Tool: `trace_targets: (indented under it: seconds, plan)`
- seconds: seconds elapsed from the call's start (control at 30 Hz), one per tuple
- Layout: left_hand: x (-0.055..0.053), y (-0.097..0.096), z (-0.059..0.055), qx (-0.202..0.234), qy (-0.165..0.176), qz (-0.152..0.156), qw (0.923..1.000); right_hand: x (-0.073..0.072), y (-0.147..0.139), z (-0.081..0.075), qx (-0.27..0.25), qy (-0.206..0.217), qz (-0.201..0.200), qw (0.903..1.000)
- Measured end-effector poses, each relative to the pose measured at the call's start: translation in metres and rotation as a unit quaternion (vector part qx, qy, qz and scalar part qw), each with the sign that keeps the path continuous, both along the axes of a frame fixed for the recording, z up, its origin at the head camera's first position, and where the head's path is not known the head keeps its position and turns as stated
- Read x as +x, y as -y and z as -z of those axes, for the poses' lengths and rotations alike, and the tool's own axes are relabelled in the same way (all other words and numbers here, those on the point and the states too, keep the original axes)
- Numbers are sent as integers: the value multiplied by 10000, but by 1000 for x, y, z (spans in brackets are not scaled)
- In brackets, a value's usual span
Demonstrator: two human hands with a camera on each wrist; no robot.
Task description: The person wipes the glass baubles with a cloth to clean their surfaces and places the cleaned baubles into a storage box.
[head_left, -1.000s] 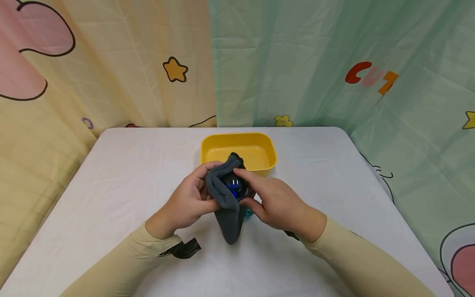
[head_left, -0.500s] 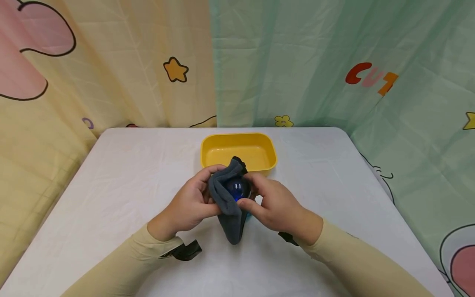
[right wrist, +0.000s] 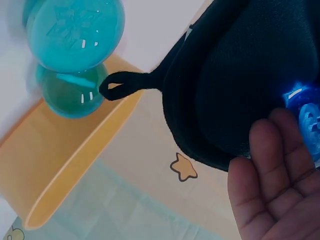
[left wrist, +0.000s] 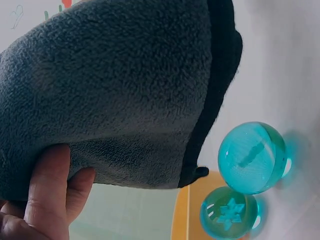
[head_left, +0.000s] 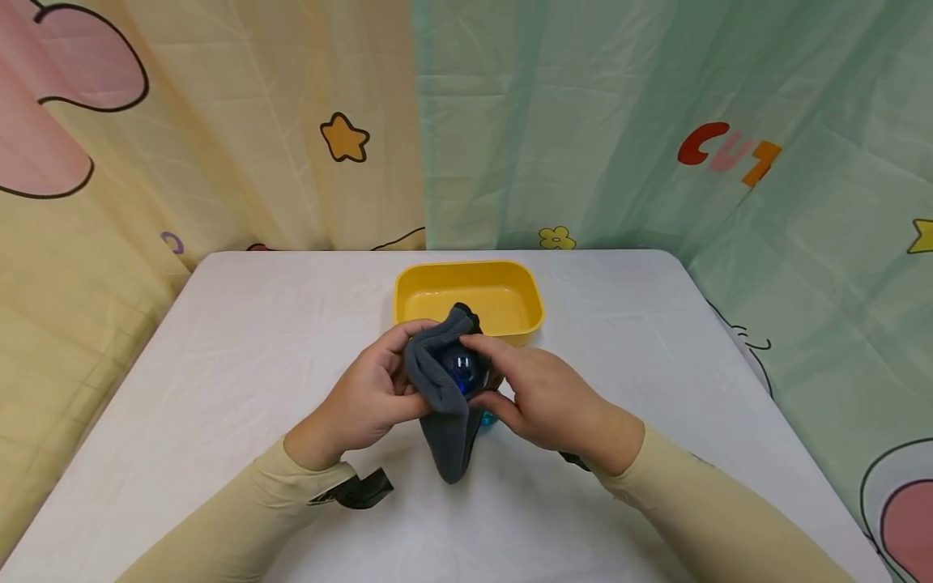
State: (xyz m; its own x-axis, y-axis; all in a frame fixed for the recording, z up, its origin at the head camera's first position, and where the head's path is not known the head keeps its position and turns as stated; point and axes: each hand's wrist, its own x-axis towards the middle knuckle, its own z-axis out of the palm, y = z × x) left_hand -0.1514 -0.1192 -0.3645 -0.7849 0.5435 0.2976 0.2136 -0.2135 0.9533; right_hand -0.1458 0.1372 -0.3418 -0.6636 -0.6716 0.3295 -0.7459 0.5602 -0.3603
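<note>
My left hand (head_left: pixel 368 398) grips a folded dark grey towel (head_left: pixel 446 445), fuzzy, with black trim and a hanging loop (right wrist: pixel 120 85). Inside its fold sits a shiny, see-through blue ball (head_left: pixel 462 368). My right hand (head_left: pixel 557 398) holds that ball from the right, index finger at its upper edge and thumb near its lower edge. Seen from the right wrist, the ball (right wrist: pixel 311 120) glints beside the fingers, partly cut off by the frame. Two teal see-through balls (left wrist: pixel 252 157) lie on the table beyond the towel; the other ball (left wrist: pixel 229 212) shows a star-like shape inside.
A yellow rectangular tub (head_left: pixel 408 291) stands just behind the hands on the white-covered table (head_left: pixel 277 316). Patterned curtains (head_left: pixel 547 121) close off the back and sides. A black strap (head_left: pixel 364 488) sticks out at the left cuff.
Both hands shifted slightly right with the towel and ball, then came back left. The right index finger and thumb changed their place on the ball, while the tub stayed still.
</note>
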Motion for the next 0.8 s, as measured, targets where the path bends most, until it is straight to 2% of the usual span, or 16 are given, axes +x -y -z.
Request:
trace_targets:
  seconds: [0.13,0.27,0.37,0.43,0.57,0.67,0.8]
  plan:
    - [1,0,1,24,14,59,10000,0,1,1,-198,328,178,9991]
    - [0,-1,2,-6,3,72,10000,1,4,4,-524,843,376,9944]
    - [0,-2,2,-39,15,38,10000,2,6,6,-661,1049,439,9913]
    - [-1,-1,2,-76,48,13,10000,2,6,6,-678,1119,418,9905]
    - [-2,0,2,-203,18,-134,9997,1,5,5,-663,1256,125,9898]
    - [-3,1,0,-258,-27,-228,9994,1,4,4,-476,1098,-95,9928]
    - [-3,2,-1,-270,-25,-219,9994,0,3,3,-117,451,-134,9988]
